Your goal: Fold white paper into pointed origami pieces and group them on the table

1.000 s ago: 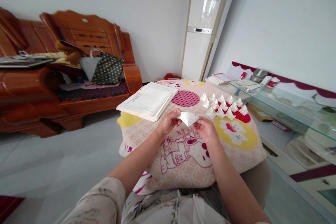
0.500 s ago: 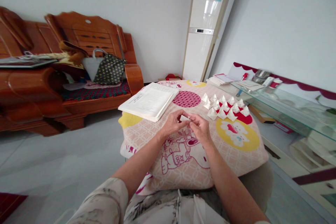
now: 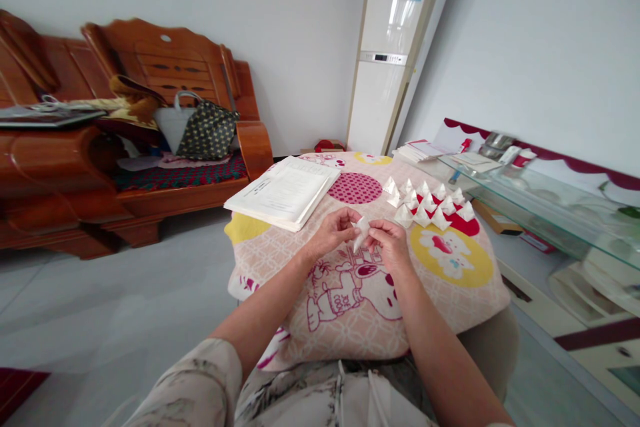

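Note:
Between my two hands, above the near middle of the cloth-covered table, is a small folded piece of white paper (image 3: 361, 233). My left hand (image 3: 334, 232) pinches its left side between thumb and fingers. On the other side, my right hand (image 3: 390, 241) is closed on the paper's right edge with the fingertips. The paper looks pointed at its lower end; its exact folds are too small to make out. To the right, several folded white paper pieces (image 3: 423, 215) with pointed tops stand in rows. A stack of printed paper sheets (image 3: 283, 193) lies to the left of my hands.
A patterned cloth (image 3: 345, 340) covers the table. Along the right wall runs a glass-topped cabinet (image 3: 550, 203) holding papers and containers. A wooden sofa (image 3: 165, 73) with bags stands at the left. Behind the table rises a white air conditioner (image 3: 377, 93).
The folded paper has turned, now showing a taller, pointed shape between my fingers. My right hand has shifted slightly right, and the hands are a little farther apart.

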`<state>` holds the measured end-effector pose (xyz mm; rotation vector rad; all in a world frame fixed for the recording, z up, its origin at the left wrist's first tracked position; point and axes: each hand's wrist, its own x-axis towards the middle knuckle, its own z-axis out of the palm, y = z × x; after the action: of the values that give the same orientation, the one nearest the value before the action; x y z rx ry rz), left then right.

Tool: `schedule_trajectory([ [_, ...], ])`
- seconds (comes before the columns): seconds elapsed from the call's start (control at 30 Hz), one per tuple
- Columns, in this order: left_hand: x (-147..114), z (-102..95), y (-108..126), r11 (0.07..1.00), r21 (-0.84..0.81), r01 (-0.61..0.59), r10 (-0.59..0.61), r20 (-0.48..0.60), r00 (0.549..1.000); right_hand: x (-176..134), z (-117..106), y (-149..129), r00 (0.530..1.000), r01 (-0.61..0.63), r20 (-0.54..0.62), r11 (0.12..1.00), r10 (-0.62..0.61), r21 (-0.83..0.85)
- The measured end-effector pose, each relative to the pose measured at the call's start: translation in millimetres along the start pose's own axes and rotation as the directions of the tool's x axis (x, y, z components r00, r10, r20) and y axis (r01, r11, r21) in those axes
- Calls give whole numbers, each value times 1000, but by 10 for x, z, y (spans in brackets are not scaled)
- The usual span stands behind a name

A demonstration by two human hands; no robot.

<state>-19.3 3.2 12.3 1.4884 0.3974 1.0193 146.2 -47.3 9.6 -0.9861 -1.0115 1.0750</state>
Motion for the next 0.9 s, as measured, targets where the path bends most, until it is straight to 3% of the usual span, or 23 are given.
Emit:
schedule_trajectory([
  [0.33, -20, 47, -9, 999, 48, -25, 28, -54, 998, 6, -34, -15, 996, 72, 69, 986, -63, -151],
  [0.57, -25, 45, -37, 979, 191, -75, 87, -55, 995, 2, -20, -184, 981, 151, 160, 954, -112, -260],
  [0.9, -57, 79, 23, 959, 275, -76, 93, -47, 995, 26, -47, -258, 963, 164, 257, 927, -76, -338],
])
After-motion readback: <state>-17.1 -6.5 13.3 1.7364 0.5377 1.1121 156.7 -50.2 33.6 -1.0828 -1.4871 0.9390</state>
